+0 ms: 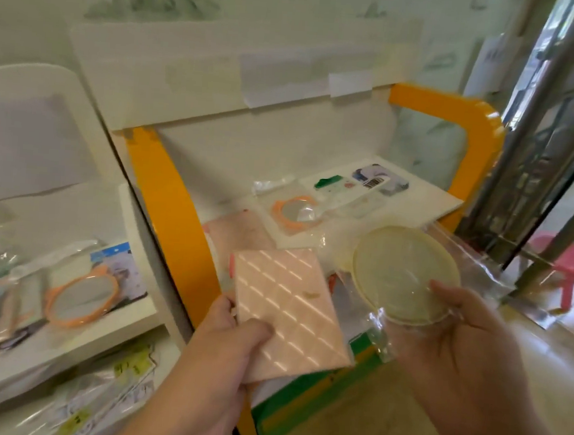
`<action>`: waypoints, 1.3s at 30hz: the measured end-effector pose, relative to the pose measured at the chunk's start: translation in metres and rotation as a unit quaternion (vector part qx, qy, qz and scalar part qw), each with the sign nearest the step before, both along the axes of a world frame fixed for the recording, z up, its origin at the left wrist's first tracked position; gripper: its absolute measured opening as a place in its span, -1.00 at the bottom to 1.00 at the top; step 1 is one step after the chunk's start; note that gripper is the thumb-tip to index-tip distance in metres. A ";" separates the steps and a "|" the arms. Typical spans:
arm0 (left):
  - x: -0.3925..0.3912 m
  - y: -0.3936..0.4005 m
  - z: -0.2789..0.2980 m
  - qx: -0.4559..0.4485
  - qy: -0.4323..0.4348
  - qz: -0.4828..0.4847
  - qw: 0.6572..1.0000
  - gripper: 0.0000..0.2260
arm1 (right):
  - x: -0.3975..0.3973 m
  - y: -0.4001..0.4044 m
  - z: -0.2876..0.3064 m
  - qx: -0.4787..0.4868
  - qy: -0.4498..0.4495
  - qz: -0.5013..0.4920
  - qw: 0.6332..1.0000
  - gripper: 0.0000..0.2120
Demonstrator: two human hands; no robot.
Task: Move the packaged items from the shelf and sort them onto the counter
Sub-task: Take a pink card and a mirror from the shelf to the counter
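My left hand (224,346) grips a pink quilted rectangular packet (289,306) by its lower left corner, thumb on top. My right hand (454,337) holds a round cream-coloured disc in a clear plastic bag (404,274), thumb on its lower right rim. Both items hover in front of a white counter (427,201) framed in orange. On that counter lie an orange-rimmed mirror in plastic (296,213), a packet with a green mark (336,185) and a blue-and-white card packet (381,183). Another pink packet (239,237) lies partly behind the one I hold.
To the left a white shelf (98,326) carries an orange-rimmed mirror (81,299), a blue-printed card (120,266) and several clear-wrapped packets; more wrapped items (100,391) lie on the level below. Metal poles (553,135) and a pink stool (570,267) stand at the right.
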State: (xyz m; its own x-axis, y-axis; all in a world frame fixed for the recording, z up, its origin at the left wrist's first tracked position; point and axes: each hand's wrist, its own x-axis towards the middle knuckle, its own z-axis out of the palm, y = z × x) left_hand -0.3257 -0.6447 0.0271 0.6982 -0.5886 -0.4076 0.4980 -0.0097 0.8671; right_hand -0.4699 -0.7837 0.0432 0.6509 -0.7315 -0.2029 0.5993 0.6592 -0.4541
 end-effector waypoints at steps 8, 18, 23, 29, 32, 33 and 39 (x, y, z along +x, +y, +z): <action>0.039 -0.089 -0.023 -0.003 0.012 0.034 0.999 -0.63 | 0.044 -0.092 -0.022 0.002 0.024 0.000 1.000 -0.57; 0.090 -0.147 -0.033 -0.030 0.035 0.123 0.991 -0.65 | 0.120 -0.169 -0.030 -0.291 0.341 -0.055 0.892 -0.91; 0.107 -0.156 -0.044 -0.008 0.012 0.173 0.985 -0.64 | 0.162 -0.204 -0.038 -0.543 0.386 0.045 0.744 -0.72; 0.118 -0.163 -0.043 0.010 -0.019 0.235 0.972 -0.62 | 0.217 -0.237 -0.059 -0.852 0.392 0.055 0.342 -0.26; 0.122 -0.168 -0.042 0.037 -0.012 0.282 0.959 -0.65 | 0.242 -0.251 -0.073 -0.885 0.348 0.131 0.278 -0.23; 0.123 -0.169 -0.042 0.044 -0.012 0.289 0.956 -0.64 | 0.248 -0.253 -0.076 -0.893 0.335 0.150 0.262 -0.28; 0.128 -0.172 -0.045 0.087 -0.023 0.327 0.941 -0.61 | 0.258 -0.268 -0.096 -0.908 0.291 0.227 0.197 -0.44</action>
State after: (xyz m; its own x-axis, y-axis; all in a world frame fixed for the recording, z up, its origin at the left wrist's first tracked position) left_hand -0.1976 -0.8165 -0.0184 0.9075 0.0462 -0.4176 0.4078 0.1422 0.9019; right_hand -0.2119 -1.0514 -0.0530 0.9861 0.1658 -0.0109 0.1641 -0.9820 -0.0933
